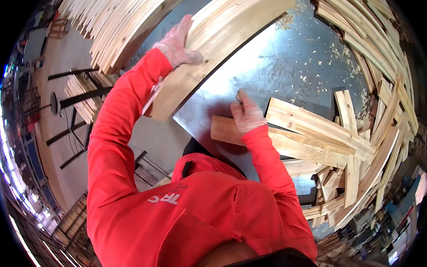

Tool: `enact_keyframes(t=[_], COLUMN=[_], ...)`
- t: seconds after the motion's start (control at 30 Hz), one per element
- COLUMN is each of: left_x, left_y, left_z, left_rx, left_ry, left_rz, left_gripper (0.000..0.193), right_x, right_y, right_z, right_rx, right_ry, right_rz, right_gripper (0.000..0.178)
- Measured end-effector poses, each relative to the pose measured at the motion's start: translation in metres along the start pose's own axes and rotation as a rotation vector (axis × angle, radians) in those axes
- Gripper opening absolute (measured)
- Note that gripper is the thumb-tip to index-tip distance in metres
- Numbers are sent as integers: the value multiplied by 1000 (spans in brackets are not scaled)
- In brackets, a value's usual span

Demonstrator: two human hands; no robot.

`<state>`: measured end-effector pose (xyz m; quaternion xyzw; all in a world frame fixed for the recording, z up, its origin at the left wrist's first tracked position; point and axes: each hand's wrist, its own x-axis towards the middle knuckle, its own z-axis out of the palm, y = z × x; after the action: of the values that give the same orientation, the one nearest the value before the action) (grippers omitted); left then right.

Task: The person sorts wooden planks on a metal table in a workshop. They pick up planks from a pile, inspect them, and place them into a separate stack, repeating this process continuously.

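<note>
In a thin translucent glove, my left hand (176, 48) lies along the near-left edge of a wide pale wooden board (221, 37). Its fingers are spread straight beside that edge, and the thumb rests on the board's face. My right hand (247, 113), gloved too, is over the metal tabletop (224, 87) beside the near end of a narrow plank (225, 129). One finger stretches forward and the thumb stands apart; the other fingers are partly hidden. Nothing shows in its grip. A second plank (312, 123) lies just right of this hand, overlapping the narrow one.
A large stack of thin slats (118, 24) stands at the upper left. To the right, a loose heap of wood strips (388, 116) lines the table's side. Wood chips (336, 62) dot the metal surface. A dark metal stand (81, 96) is on the floor at the left.
</note>
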<state>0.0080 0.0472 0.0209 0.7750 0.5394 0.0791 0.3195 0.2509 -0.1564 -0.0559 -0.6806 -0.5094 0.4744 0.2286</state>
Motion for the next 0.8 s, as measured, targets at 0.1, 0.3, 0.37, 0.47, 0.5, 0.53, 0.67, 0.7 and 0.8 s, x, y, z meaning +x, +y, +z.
enact_keyframes(t=[0.1, 0.3, 0.37, 0.47, 0.5, 0.53, 0.67, 0.7, 0.8], left_x=[11, 30, 41, 31, 31, 30, 16, 14, -20], left_y=[-55, -80, -86, -93, -98, -104, -121, -160, -92], left_z=[-18, 45, 64, 70, 68, 61, -21, -14, -87], left_rx=[-605, -1933, -1970, -1953, -1913, -1834, -714, -225, 520], left_ry=[-145, -661, -621, -539, -516, -505, -552, -672, -604], left_rz=[35, -268, -349, -436, -465, -505, -662, -462, -273], left_gripper=[108, 67, 59, 49, 46, 44, 46, 49, 54], right_x=[37, 109, 86, 57, 59, 66, 95, 103, 136], right_y=[-22, -61, -123, -167, -159, -152, -160, -167, -160], right_z=[18, 81, 56, 53, 60, 71, 77, 82, 118], right_rx=[1011, 1148, 1087, 993, 786, 590, 998, 858, 717], right_ry=[43, 93, 245, 317, 370, 423, 283, 293, 328], right_rz=[287, -77, -17, -32, -76, -127, 82, 89, -30], right_gripper=[63, 46, 59, 91, 91, 91, 94, 94, 95])
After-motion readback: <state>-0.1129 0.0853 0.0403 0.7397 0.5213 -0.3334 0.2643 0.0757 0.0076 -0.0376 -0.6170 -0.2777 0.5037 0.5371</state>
